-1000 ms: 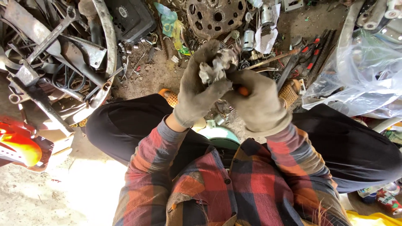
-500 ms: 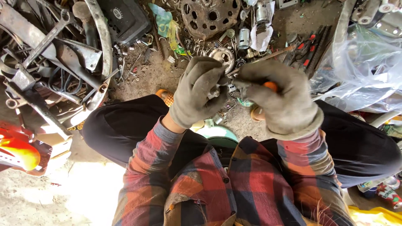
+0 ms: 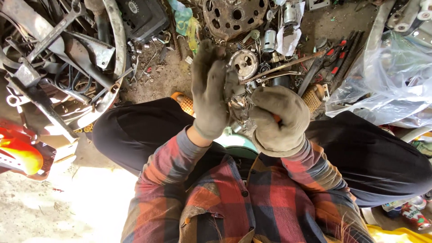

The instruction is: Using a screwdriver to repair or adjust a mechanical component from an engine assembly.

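**Inspector:** State the position of your hands and what they hold.

**Me:** My left hand (image 3: 209,90), in a grey work glove, is raised with its fingers closed along one side of a small metal part (image 3: 237,104). My right hand (image 3: 280,120), also gloved, is curled into a fist around an orange-handled tool (image 3: 276,118), just beside that part. The part sits between both hands, above my knees.

**Inspector:** Open room around them?

**Me:** Little. My black trousers (image 3: 135,130) flank the hands on both sides. Ahead, scrap crowds close: a round metal housing (image 3: 243,63) just past my fingers, a perforated rusty disc (image 3: 234,15) beyond it, and long-handled tools (image 3: 330,60) to the right. A clear plastic bag (image 3: 387,85) closes the right edge. Bent steel brackets (image 3: 67,58) fill the left.

**Inspector:** Anything you cannot make out?

**Me:** The part's shape is mostly covered by my gloves. Only a sliver of the tool's handle shows; its tip is hidden. A pale green round object (image 3: 240,143) under my wrists is half covered by my plaid shirt (image 3: 234,202). A red and orange object (image 3: 18,153) is cut off at the left edge.

**Inspector:** Surface?

**Me:** Bare dirt floor (image 3: 166,78), littered with small bits, sunlit and washed out at lower left.
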